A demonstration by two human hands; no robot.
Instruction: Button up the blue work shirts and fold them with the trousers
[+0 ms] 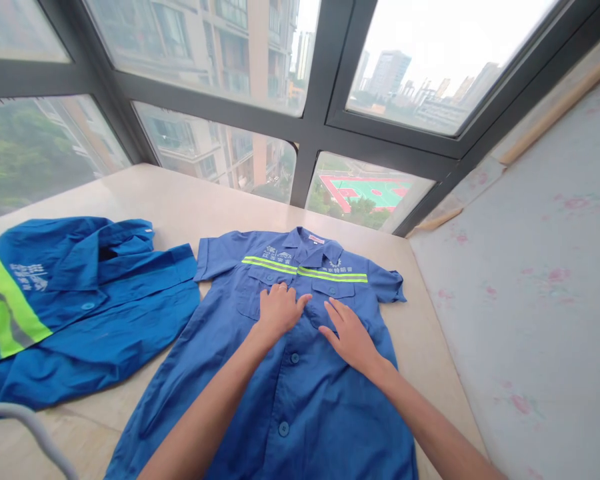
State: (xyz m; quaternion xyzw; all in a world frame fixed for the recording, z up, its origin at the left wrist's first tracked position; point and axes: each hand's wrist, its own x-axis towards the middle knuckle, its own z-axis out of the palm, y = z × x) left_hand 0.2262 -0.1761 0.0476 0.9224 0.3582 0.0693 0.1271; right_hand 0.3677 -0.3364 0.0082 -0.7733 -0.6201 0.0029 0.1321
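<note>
A blue short-sleeved work shirt (290, 393) lies spread front side up, its collar toward the window. A yellow-green reflective stripe crosses its chest, with white lettering above. Down the middle runs a buttoned front with dark blue buttons. My left hand (280, 310) rests flat on the shirt by the chest pocket on the left, fingers stretched out and a ring on one of them. Over the pocket on the right is my right hand (349, 332), its fingers extended and slightly apart; whether it presses on the cloth is hard to tell. Neither hand holds anything.
A second blue garment (130, 327) with a wide reflective band lies crumpled at the left, touching the shirt's side. Both lie on a pale ledge (180, 193) below grey window frames (305, 143). A floral wall (540, 300) bounds the right. A grey curved tube (35, 423) crosses the lower left.
</note>
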